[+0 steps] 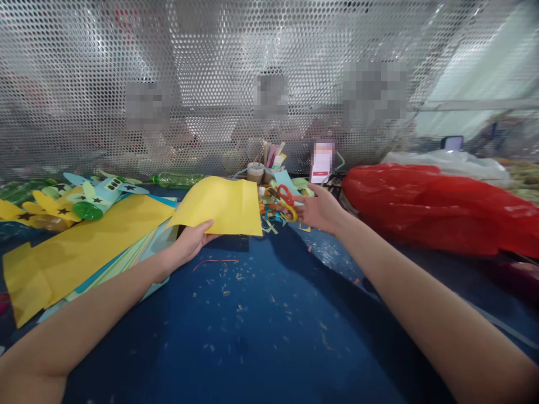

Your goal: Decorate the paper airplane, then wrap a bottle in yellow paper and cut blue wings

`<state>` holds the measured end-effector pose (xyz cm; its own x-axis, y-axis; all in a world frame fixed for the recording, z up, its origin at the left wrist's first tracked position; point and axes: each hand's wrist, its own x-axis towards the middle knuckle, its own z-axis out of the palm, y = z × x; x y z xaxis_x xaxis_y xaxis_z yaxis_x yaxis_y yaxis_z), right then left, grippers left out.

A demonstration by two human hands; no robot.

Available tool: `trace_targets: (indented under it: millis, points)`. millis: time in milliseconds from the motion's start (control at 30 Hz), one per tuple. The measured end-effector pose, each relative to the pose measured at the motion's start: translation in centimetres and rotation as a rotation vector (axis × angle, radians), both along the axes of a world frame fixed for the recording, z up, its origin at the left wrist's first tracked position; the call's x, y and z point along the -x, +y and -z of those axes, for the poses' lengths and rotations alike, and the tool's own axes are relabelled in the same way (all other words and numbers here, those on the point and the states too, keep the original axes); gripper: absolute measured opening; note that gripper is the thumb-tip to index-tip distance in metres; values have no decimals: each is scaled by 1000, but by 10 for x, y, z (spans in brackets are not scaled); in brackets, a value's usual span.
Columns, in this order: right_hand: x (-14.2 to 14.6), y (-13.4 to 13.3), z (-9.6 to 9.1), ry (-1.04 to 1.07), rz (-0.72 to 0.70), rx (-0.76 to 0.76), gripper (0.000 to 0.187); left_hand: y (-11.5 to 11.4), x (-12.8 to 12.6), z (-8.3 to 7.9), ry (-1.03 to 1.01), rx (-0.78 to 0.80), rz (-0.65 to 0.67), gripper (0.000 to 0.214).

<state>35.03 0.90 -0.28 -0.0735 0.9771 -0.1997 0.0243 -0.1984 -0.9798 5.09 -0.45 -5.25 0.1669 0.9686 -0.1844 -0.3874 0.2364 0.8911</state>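
A curved sheet of yellow paper is pinched at its near edge by my left hand, thumb on top. It is held above the blue table. To its right, my right hand has its fingers at a pair of scissors with red and yellow handles. The scissors' blades are hard to make out among the scraps behind. Cut paper scraps lie below the scissors. A stack of coloured paper, yellow on top, lies under and beyond my left forearm.
Paper-decorated bottle planes stand at the left, near a green bottle. Cups with sticks and a lit phone are at the back. A red plastic bag lies at the right. Perforated metal rises behind.
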Motion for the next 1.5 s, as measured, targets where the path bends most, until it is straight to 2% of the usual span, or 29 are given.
trace_targets:
  millis: [167, 333, 600, 700, 833, 967, 1067, 1167, 1233, 1367, 1500]
  points:
    - [4, 8, 12, 20, 67, 130, 25, -3, -1, -3, -2, -23, -1, 49]
    - [1, 8, 13, 29, 42, 188, 33, -2, 0, -2, -4, -48, -26, 52]
    - [-13, -2, -1, 21, 71, 168, 22, -1, 1, 0, -20, -58, 1, 52]
    - [-15, -2, -8, 95, 46, 166, 19, -2, 1, -1, -24, -42, 18, 49]
    - [-14, 2, -9, 205, 40, 112, 24, -1, 0, -1, -15, -33, -18, 52]
    - [-9, 3, -2, 208, 76, 76, 33, 0, 1, 1, -25, -51, -21, 54]
    - [-5, -1, -2, 192, 54, 176, 37, -1, 1, 0, -24, -53, -16, 56]
    - [-4, -7, -9, 230, -4, 290, 57, -2, 0, -2, -17, -49, -10, 56]
    - [-4, -12, -15, 255, -34, 289, 67, -3, -1, -4, -5, -34, -6, 55]
    - [-7, -15, -18, 44, -18, 187, 75, -3, -1, -4, 2, -32, -20, 55]
    - [-10, -9, -13, -306, 141, 43, 60, -2, -1, -3, 1, -24, -17, 53]
